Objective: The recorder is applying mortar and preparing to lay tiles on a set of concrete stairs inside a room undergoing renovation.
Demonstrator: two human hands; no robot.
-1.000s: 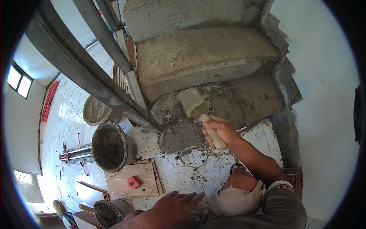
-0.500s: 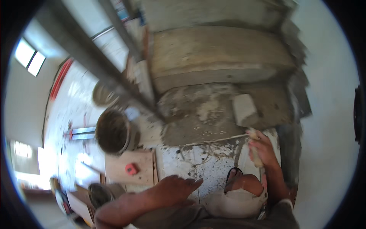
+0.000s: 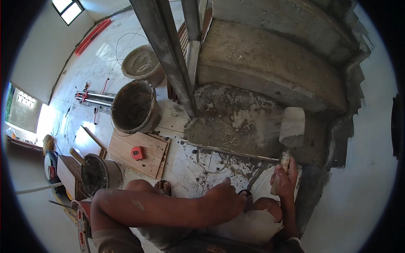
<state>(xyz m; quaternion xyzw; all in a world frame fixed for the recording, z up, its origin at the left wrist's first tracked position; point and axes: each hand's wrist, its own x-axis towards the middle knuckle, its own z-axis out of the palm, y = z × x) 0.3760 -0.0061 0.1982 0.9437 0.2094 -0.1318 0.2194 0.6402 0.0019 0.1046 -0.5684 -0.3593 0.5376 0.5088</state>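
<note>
My right hand (image 3: 286,179) is wrapped round the pale, worn handle of a trowel (image 3: 292,126). Its flat, roughly rectangular blade is held over the grey mortar bed (image 3: 236,122) at the foot of the concrete steps; whether it touches the surface I cannot tell. A thin pale strip (image 3: 228,150) edges the mortar on the near side. My left hand (image 3: 223,202) lies loosely closed above my bent knee, thumb pointing away from me, with nothing visible in it.
Concrete steps (image 3: 270,63) rise beyond, beside a metal post (image 3: 164,55). To the left stand a large mortar bucket (image 3: 147,114), another bucket (image 3: 145,69) and a smaller pail (image 3: 112,173). A red tape measure (image 3: 137,153) lies on wooden boards (image 3: 147,166). Mortar crumbs litter the tiles.
The view has swung, shifting the scene right and sharpening it. My left hand's fingers, stretched out before, now look curled. My right hand still grips the trowel over the mortar.
</note>
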